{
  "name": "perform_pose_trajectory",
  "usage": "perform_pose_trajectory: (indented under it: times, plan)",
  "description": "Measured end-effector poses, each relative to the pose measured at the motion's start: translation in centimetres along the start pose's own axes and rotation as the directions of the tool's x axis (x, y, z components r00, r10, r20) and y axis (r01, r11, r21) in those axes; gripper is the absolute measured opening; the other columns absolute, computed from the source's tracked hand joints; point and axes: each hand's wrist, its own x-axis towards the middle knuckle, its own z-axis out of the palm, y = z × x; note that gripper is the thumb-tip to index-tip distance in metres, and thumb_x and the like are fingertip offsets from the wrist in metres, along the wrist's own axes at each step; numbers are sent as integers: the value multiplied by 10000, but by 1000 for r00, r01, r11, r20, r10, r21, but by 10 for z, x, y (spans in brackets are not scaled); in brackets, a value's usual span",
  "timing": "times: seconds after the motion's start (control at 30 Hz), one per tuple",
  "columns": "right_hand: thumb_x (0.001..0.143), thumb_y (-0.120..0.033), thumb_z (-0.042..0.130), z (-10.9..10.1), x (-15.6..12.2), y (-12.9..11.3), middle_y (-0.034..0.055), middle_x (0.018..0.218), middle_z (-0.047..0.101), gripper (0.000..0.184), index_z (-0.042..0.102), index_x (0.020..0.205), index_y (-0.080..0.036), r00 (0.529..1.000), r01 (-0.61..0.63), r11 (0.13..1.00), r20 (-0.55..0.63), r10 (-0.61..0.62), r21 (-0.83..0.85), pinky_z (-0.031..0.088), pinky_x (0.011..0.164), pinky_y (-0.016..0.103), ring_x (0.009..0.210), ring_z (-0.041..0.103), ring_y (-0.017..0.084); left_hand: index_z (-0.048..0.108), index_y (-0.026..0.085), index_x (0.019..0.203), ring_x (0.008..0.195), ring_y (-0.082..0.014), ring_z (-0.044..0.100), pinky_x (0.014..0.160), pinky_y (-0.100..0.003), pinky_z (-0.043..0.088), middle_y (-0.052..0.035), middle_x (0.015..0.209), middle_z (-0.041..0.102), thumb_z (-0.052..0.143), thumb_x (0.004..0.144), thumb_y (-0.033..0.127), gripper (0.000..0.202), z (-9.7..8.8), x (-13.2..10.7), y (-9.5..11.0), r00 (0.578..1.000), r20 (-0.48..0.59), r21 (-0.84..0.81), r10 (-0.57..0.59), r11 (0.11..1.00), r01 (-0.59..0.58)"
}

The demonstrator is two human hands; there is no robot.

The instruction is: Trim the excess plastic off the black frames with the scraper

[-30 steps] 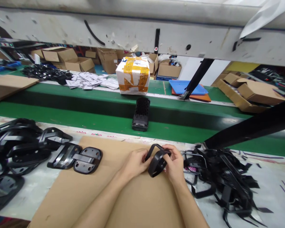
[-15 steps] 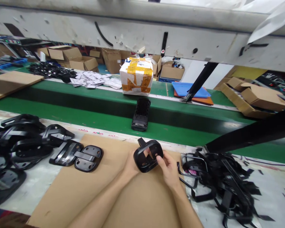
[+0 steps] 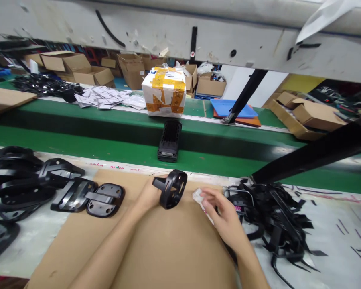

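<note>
My left hand [image 3: 150, 190] is closed around a black plastic oval frame [image 3: 173, 189], which is turned on edge with a tab sticking out to the left. My right hand [image 3: 224, 210] is beside it, thumb and fingers pinched on a small whitish piece [image 3: 197, 195], too blurred to name. Both hands are over the brown cardboard sheet [image 3: 168, 249]. To the left on that sheet lies a flat black plate part with a grey strip [image 3: 106, 200]. A tangle of black strips and frames [image 3: 284, 220] lies just right of my right hand.
Several black plastic parts [image 3: 24, 184] are heaped at the left. Across the green conveyor [image 3: 123, 146] are a black casing [image 3: 170, 140], a taped white box [image 3: 164, 92], white packets [image 3: 102, 96] and a blue tray [image 3: 233, 108]. A slanting black post [image 3: 319, 148] crosses the right side.
My right hand has let go of the black frame, moved right and now has the whitish piece. My left hand has turned the frame onto its edge. The camera view has shifted slightly.
</note>
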Motion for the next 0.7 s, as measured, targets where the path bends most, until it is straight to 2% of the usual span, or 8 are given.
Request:
perform_pose_trajectory:
  times: [0.07,0.13,0.23,0.3,0.4,0.53,0.6,0.7]
  plan:
    - [1006,-386,627,-12,-30,1,64,1031,734,174,729,1089,-273,998,-6,968,59,21,-250,576,821,342,928,706,235,632,197,669,700,-183,549,742,-306,466,-17,680,634,578,926,376,318,-17,2,-1,995,43,275,95,956,-103]
    - [1011,-347,606,-17,-63,11,76,1119,716,151,726,1064,-273,999,-27,911,31,43,-413,571,937,382,1077,697,261,644,205,694,739,-203,570,777,-322,466,-33,711,649,575,915,314,256,-26,2,-6,984,92,480,156,859,-181]
    - [972,-318,630,-11,-103,35,89,1302,646,298,678,1266,-298,999,-30,817,-40,9,-577,567,1010,435,1210,653,292,652,211,734,823,-240,606,818,-351,475,-63,774,668,597,850,221,129,-24,0,-16,975,97,628,200,748,-216]
    - [989,-304,588,-5,-116,47,94,1382,607,401,606,1390,-306,997,-55,785,-76,10,-617,556,1043,463,1273,616,300,632,210,741,844,-256,610,806,-365,477,-77,811,664,602,835,208,98,-20,-1,-22,972,67,700,225,683,-206]
    - [1036,-290,496,2,-114,55,103,1390,621,429,556,1460,-287,989,-118,776,-145,34,-619,534,1074,500,1295,600,304,590,216,698,836,-262,610,783,-372,474,-77,816,657,613,829,203,134,-16,-2,-25,971,53,749,233,634,-193]
    - [1057,-310,466,2,-97,50,97,1319,692,394,639,1409,-266,985,-120,831,-169,32,-543,511,1100,515,1245,634,297,578,223,673,858,-276,622,816,-389,472,-71,793,677,625,823,179,163,-15,-4,-25,971,71,771,229,605,-199]
    - [1057,-349,479,0,-90,39,93,1356,691,403,659,1410,-271,981,-152,889,-173,84,-431,502,1122,489,1281,627,290,583,223,686,868,-285,627,831,-404,468,-73,797,687,627,831,190,155,-14,-6,-25,969,71,781,238,591,-203]
    - [1031,-458,551,-1,-83,14,88,1418,682,418,698,1379,-277,951,-281,949,-173,255,-142,500,1136,453,1325,620,293,567,227,675,852,-285,626,824,-413,460,-69,786,692,622,830,203,166,-12,-8,-25,969,73,788,238,582,-202]
